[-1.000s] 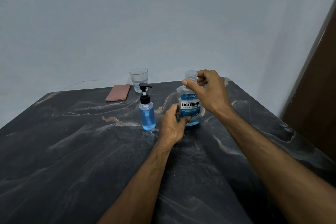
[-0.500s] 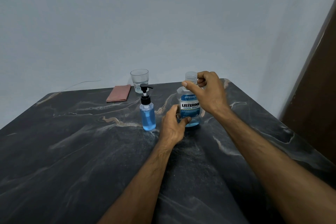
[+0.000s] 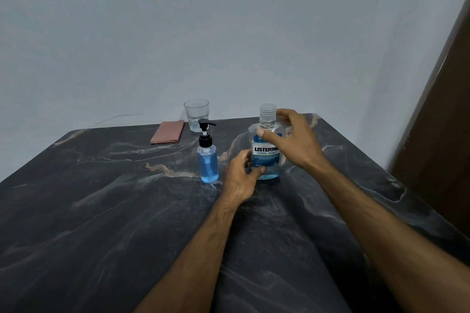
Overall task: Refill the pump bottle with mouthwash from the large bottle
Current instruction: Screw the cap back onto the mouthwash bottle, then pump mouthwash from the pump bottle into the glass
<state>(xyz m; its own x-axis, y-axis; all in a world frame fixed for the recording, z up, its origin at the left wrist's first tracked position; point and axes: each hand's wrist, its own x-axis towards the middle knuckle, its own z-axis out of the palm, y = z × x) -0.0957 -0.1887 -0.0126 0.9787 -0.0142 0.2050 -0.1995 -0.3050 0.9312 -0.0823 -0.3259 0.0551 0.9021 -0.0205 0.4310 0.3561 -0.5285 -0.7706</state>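
Right hand [image 3: 292,140] just slid off the cap [image 3: 267,110] (still on), fingers spread over my large bottle [image 3: 265,152]; left hand [image 3: 241,175] pinches its base. Unscrewing pending.

Both hands [image 3: 240,175] [image 3: 292,141], fingers [image 3: 262,132] curled

The large bottle's [image 3: 265,152] label is partly covered by the right hand [image 3: 292,142]; its small print seems illegible. Both forearms are cut off below.

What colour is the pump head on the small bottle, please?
Black pump head, clearest in the head view.
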